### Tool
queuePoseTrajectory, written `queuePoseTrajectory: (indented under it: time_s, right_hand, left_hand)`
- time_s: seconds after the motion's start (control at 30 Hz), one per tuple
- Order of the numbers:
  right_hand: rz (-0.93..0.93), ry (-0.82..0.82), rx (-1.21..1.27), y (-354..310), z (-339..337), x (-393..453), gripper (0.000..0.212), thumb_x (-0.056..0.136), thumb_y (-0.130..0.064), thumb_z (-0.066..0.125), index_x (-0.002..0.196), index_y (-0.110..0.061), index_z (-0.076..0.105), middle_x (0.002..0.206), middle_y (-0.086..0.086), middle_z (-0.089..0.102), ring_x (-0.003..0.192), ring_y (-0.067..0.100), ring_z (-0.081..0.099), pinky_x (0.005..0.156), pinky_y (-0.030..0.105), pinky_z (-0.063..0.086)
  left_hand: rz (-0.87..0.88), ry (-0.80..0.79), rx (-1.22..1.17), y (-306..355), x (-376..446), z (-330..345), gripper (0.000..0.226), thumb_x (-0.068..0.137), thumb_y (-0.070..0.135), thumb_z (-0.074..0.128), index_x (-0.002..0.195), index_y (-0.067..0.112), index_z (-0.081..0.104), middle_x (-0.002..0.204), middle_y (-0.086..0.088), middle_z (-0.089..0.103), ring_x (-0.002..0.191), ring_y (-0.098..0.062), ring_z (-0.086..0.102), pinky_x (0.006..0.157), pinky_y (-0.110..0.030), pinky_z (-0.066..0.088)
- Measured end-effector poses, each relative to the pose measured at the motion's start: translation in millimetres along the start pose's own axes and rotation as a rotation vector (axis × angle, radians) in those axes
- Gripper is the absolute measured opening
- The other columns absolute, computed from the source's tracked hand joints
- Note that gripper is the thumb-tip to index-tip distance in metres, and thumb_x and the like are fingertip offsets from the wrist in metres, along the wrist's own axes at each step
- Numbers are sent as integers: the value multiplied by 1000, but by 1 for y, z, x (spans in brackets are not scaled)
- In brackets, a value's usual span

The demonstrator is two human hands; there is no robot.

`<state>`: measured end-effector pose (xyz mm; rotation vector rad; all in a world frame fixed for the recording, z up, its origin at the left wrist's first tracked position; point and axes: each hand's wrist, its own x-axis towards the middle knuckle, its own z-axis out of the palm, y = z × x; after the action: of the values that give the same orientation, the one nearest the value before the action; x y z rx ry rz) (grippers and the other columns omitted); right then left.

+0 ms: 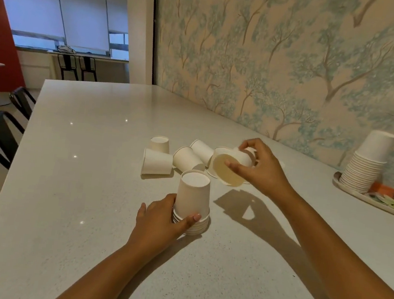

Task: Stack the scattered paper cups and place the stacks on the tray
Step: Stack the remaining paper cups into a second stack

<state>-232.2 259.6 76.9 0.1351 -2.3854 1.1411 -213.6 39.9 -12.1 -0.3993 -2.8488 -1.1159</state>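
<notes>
A person works at a pale speckled stone table [88,186], building a short upside-down stack of white paper cups [192,204] near the table's middle while more loose white paper cups [157,162] lie tipped on their sides just beyond it. The likeliest slip from here is a bad seat: the single white paper cup [232,167] held in the air is tilted, its open mouth turned toward the camera, and if it comes down off-centre it could catch the top cup's base and knock the stack sideways. A brush of the forearm could also roll the loose cups apart (they lie close together, some touching).

The left hand [162,221] curls round the lowest rims of the stack, thumb across the front, steadying it on the table. The right hand [260,167] pinches the lifted cup, thumb at the rim and fingers arched over the base end, clear of the table and above the loose cups.

At the far right, a tall stack of white paper cups [367,162] already stands upside down on the patterned oval tray [386,204] by the tree-print wallpaper [275,60], well apart from the hands.
</notes>
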Motion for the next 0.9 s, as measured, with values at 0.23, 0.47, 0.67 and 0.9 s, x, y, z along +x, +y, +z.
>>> queuePoseTrajectory:
  time_s: [0.23, 0.47, 0.67, 0.9]
  right_hand:
    - [-439, -247, -153, -34, 28, -34, 55, 79, -61, 52, 124, -31, 41, 145, -8, 30, 128, 4, 28, 108, 41, 31]
    - [-501, -318, -100, -43, 41, -50, 62, 81, -72, 20, 133, -39, 27, 144, -5, 38, 123, -19, 12, 114, 36, 6]
    - [-367, -440, 19, -54, 57, -43, 65, 76, -78, 19, 121, -37, 42, 126, -8, 57, 113, 4, 51, 96, 29, 44]
    - [-297, -244, -99, -37, 89, 6, 33, 90, -35, 55, 119, -22, 47, 118, -1, 58, 110, 13, 53, 85, 22, 40]
  left_hand:
    - [-16, 19, -40, 1, -2, -2, 91, 58, 82, 35, 133, 30, 31, 137, 5, 48, 124, -22, 47, 110, -56, 25]
    - [-45, 181, -319, 8, -3, -4, 97, 54, 72, 53, 136, 32, 20, 139, 1, 43, 125, -25, 45, 105, -56, 35]
    - [-127, 186, -344, 8, -5, -6, 81, 58, 71, 57, 124, 30, 37, 125, 1, 53, 106, -17, 53, 96, -43, 47]
    - [-210, 290, -282, -18, -8, -33, 63, 64, 64, 65, 114, 35, 40, 118, 3, 59, 102, -23, 58, 88, -48, 51]
